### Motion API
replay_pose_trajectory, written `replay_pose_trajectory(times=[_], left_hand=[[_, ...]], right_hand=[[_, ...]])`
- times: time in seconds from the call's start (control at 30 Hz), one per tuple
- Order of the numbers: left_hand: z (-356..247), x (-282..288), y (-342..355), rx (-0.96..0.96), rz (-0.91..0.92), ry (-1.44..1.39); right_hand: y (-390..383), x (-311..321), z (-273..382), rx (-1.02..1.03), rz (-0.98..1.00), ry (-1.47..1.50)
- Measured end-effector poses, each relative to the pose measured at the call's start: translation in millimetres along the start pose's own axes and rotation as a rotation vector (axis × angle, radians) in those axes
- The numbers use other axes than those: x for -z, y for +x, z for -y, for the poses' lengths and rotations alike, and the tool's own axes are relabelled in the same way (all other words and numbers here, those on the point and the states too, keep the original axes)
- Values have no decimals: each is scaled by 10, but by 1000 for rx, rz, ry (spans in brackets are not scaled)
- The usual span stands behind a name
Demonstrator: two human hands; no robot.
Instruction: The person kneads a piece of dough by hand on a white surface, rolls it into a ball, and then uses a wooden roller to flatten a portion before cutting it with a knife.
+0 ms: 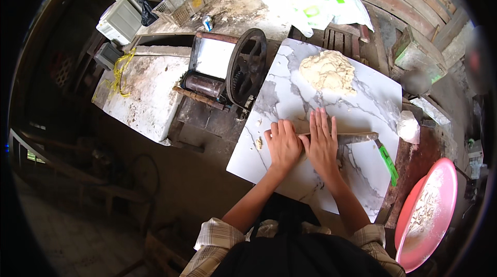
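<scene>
Left hand: curled, knuckles up, pressed beside the right one; whether anything is grasped beneath it cannot be told.
Right hand: laid flat with fingers outstretched, clenched on nothing.
Brown-grey bar: partly covered by the right hand, seen sticking out to its right; its full shape is hidden.
Step in hand: pressing or rolling under both palms, as far as can be judged.
Next move: even pressure seems called for, with the fingers kept flat and clear of the cutter.
Dough scraps: scattered just left of the left hand.
Green-handled cutter: placed right of the grip, near the bar's end.
Dough lump: left untouched beyond the fingertips, on the marbled board.
Wheeled machine: stationed beyond the grip, to its left.
Pink basin: set well apart, right and nearer the body, with white powder inside.
</scene>
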State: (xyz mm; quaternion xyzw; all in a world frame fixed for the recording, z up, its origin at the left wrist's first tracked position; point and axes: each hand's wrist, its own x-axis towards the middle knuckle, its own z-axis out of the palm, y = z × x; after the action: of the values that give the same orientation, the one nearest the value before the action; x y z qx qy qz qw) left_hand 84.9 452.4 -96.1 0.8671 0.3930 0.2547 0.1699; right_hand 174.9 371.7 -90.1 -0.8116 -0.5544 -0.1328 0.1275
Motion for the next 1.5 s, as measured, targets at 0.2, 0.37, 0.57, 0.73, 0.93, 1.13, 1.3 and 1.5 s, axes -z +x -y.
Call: replay_pose_trajectory(times=[0.2, 0.37, 0.57, 0.73, 0.93, 1.13, 1.3, 1.5], left_hand=[[37, -82, 287, -44, -66, 42], [112, -169, 761, -52, -46, -76], [265, -197, 796, -86, 30, -217], [563, 75, 559, -391, 216, -350], [611, 193, 743, -424, 348, -579], [403, 372, 1188, -574, 216, -653], [412, 235, 953, -720, 306, -612], [330, 62, 668, -838, 386, -400]], right_hand=[[282, -117, -89, 17, -71, 8], [630, -291, -189, -38, -178, -13], [525, -88, -296, 44, 74, 549], [172, 312, -411, 5, 271, 374], [119, 365, -470, 6, 186, 278], [210, 861, -29, -107, 84, 88], [-286, 742, 613, -418, 91, 115], [-514, 409, 942, -648, -52, -34]])
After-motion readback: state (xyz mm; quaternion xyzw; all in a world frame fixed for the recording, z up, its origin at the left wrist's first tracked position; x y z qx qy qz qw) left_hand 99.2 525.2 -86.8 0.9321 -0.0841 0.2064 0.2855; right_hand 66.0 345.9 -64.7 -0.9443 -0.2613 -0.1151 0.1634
